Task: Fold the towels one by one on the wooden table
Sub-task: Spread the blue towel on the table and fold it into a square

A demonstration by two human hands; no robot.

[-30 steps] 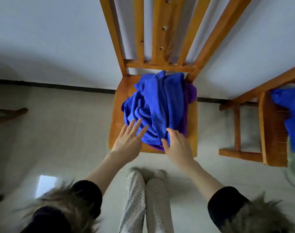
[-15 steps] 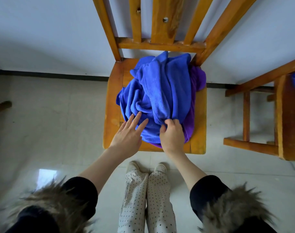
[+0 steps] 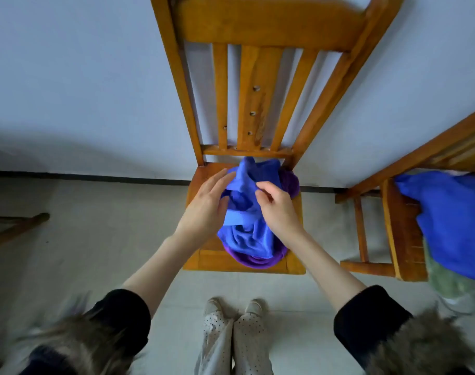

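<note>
No legible text or labels anywhere

A crumpled blue fleece towel lies heaped on the seat of an orange-brown wooden slat-back chair, with a purple cloth showing beneath it. The left hand rests against the heap's left side, fingers straight. The right hand pinches a fold near the top. At the right edge, another blue towel drapes over a second wooden frame.
</note>
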